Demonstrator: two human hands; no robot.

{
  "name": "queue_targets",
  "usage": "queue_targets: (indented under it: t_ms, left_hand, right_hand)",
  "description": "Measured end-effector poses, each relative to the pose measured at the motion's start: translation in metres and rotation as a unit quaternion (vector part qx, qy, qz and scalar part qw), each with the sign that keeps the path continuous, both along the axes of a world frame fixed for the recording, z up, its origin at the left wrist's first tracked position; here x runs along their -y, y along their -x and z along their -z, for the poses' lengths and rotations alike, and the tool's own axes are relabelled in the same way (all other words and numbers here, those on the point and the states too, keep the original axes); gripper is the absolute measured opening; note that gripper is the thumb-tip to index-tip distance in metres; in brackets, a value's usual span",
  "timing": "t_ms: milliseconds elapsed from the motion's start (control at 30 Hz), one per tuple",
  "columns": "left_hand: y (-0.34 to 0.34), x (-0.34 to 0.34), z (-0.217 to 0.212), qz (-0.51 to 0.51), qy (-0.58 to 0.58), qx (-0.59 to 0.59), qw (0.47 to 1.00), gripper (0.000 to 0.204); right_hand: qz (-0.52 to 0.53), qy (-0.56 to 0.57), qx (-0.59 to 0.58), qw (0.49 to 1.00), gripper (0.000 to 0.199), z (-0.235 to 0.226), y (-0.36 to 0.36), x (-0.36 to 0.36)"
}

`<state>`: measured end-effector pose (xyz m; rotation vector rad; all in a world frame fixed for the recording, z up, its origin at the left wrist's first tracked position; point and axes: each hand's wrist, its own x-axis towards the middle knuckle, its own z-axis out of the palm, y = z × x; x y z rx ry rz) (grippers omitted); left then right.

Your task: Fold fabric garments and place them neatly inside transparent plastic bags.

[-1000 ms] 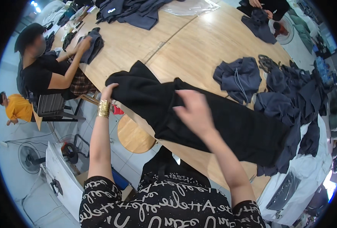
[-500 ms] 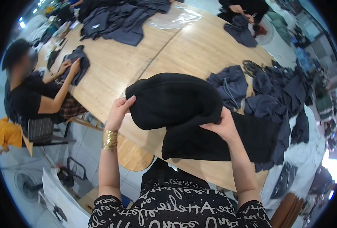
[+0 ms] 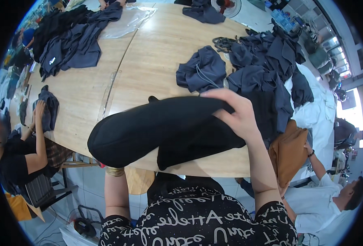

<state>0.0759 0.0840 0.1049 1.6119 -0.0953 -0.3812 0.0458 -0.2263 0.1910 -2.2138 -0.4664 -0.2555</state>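
A black garment (image 3: 148, 127) stretches between my hands above the near table edge, one rounded end hanging to the left. My right hand (image 3: 236, 112) grips its upper edge on the right, thumb on the near face and fingers over the top. My left hand is hidden behind the garment's left end; only the forearm and the gold bracelet (image 3: 115, 171) at the wrist show below it. More black cloth (image 3: 265, 110) lies beyond my right wrist. Near it on the table is a dark grey garment with a drawstring (image 3: 202, 69).
Dark grey garments (image 3: 267, 53) are heaped at right, others (image 3: 71, 45) at far left beside clear plastic (image 3: 128, 22). On the left a seated person handles a grey garment (image 3: 48, 108). At right, a person in white holds brown cloth (image 3: 290, 147). A wooden stool (image 3: 140, 180) stands below the edge.
The view has turned to the right. My left hand has gone from the garment's visible edge to behind it, and the garment stretches longer leftward. The person with brown cloth has come into view.
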Motion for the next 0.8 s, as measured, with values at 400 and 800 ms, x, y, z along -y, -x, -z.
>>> queue_targets:
  t_ms: [400, 800]
  left_hand:
    - [0.019, -0.012, -0.006, -0.07, -0.634, -0.209, 0.741, 0.05]
    - [0.043, 0.184, 0.081, 0.269, -0.437, -0.032, 0.858, 0.041]
  right_hand:
    - [-0.012, 0.279, -0.064, 0.958, 0.05, 0.259, 0.028, -0.171]
    - [-0.149, -0.114, -0.394, 0.9, 0.048, 0.272, 0.084, -0.128]
